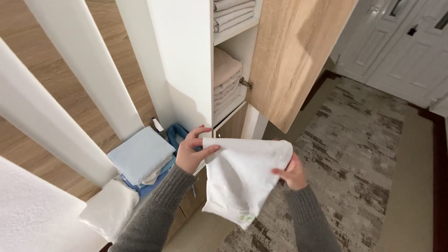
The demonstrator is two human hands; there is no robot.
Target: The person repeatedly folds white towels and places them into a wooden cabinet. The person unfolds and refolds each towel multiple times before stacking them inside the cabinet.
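A folded white cloth (pixel 242 179) hangs between my two hands in front of an open cabinet. My left hand (pixel 193 151) pinches its upper left corner. My right hand (pixel 291 171) grips its right edge, fingers partly behind the fabric. The cloth droops down, with a small greenish mark near its bottom corner. Both arms wear grey knit sleeves.
The tall white cabinet (pixel 186 60) has shelves of folded beige and white linens (pixel 226 77); its wooden door (pixel 291 56) swings open to the right. A stack of light blue and white folded cloths (pixel 142 156) lies lower left beside a white pillow (pixel 109 207). A patterned grey rug (pixel 354 154) covers the floor.
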